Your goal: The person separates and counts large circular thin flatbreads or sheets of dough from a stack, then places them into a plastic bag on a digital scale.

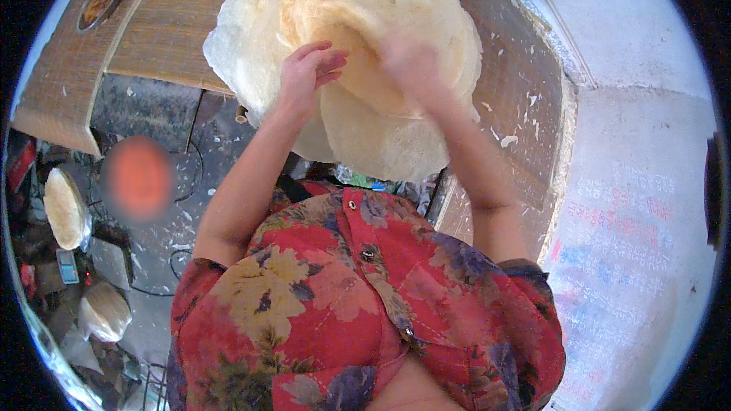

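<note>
Before me lies a wide stack of thin, round, pale flatbread sheets (377,142), overlapping and browner near the middle. My left hand (313,68) is over the left part of the stack, fingers slightly curled and apart, with nothing visible between them. Blurred by motion, my right hand (408,63) is over the right part of the same sheets; whether its fingers grip an edge cannot be made out. The lower sheets hang past the near edge of the surface, towards my body.
A bowl of orange-brown food (100,3) stands at the upper left on the wooden surface (171,23). Flakes lie on the boards at right, beside a wall bearing writing (622,240). Stacked round breads (65,208), a phone-like device (67,266) and cables are at lower left.
</note>
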Demonstrator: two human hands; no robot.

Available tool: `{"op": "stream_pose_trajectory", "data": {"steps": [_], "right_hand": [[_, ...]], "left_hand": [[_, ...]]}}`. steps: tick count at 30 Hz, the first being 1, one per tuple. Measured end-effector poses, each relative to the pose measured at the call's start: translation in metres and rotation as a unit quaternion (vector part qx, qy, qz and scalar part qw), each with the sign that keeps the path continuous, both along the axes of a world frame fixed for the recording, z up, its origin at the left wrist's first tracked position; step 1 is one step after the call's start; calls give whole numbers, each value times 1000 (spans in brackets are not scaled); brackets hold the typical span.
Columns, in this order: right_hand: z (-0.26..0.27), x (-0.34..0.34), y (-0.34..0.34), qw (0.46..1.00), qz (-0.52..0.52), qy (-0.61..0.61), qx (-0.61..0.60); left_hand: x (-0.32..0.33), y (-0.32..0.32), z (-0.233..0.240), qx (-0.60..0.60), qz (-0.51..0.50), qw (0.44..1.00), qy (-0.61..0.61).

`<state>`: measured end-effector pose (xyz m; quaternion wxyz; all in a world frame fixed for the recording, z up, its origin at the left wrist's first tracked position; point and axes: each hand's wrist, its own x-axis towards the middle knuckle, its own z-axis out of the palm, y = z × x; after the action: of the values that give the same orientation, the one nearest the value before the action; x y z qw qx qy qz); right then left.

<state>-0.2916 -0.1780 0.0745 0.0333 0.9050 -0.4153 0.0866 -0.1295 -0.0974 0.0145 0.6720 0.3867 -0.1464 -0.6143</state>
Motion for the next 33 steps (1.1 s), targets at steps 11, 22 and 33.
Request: {"op": "stream_pose_trajectory", "data": {"steps": [11, 22, 33], "right_hand": [[91, 17, 5, 987, -25, 123, -105], [-15, 21, 26, 992, 59, 111, 30], [-18, -5, 3, 980, 38, -12, 197]], "left_hand": [[8, 25, -29, 95, -5, 994, -49], [12, 9, -10, 25, -87, 994, 56], [-6, -18, -20, -35, -112, 991, 62]]}}
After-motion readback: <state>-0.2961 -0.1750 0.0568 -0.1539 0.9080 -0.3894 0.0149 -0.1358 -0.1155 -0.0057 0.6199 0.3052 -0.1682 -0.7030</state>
